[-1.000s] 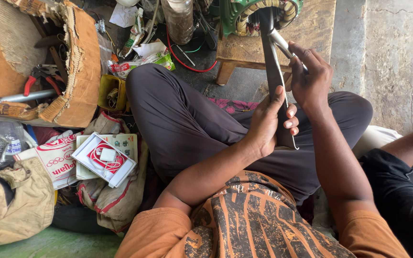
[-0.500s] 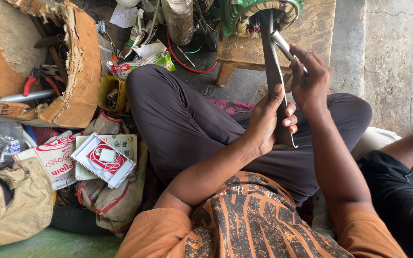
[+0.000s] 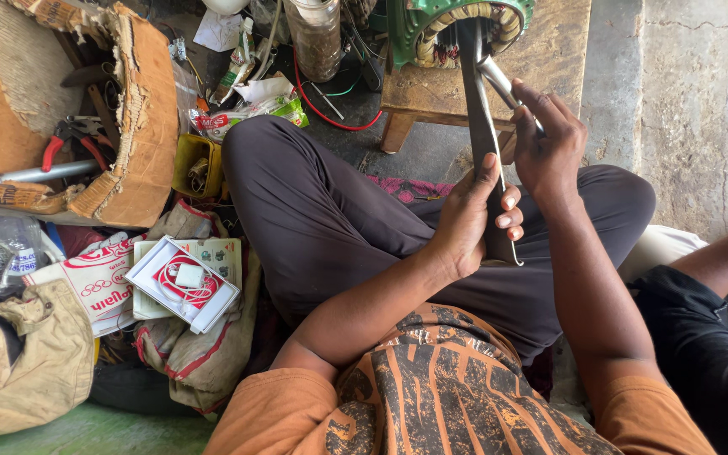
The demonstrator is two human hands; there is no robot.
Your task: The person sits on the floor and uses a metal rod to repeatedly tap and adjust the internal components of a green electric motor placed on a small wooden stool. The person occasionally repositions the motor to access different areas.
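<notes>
Cluttered floor lay around me where I sat cross-legged; a low wooden table (image 3: pixel 549 50) stood ahead against a rough grey wall. On the table rested a green motor housing (image 3: pixel 419 29) with copper windings visible inside. A long dark flat bar (image 3: pixel 480 126) ran from my lap up into the housing. My left hand (image 3: pixel 469 219) was wrapped around the bar's lower end, fingers closed on it. My right hand (image 3: pixel 549 147) gripped a thin metal rod (image 3: pixel 499 80) just beside the bar, angled toward the windings. To my left sat a torn cardboard box (image 3: pixel 136 126) holding red-handled pliers (image 3: pixel 73 139), with a small white box (image 3: pixel 183 282) nearer my knee.
</notes>
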